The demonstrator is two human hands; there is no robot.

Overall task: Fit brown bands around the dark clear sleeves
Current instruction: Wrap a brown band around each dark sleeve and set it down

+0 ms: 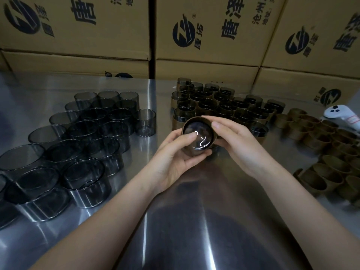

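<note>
Above the middle of the steel table I hold one dark clear sleeve [197, 138] tilted toward me, its open end facing the camera. A brown band [196, 119] sits around its far rim. My left hand [175, 154] grips the sleeve from below, its thumb lying across the opening. My right hand [235, 141] wraps the band's right side, fingers curled over the top edge. Several bare sleeves [81, 137] stand on the left. Several banded sleeves [224, 104] stand behind my hands. Loose brown bands [327, 152] lie on the right.
Stacked cardboard boxes [204, 36] wall off the back of the steel table [194, 221]. A white handheld controller [342, 115] lies at the far right above the loose bands.
</note>
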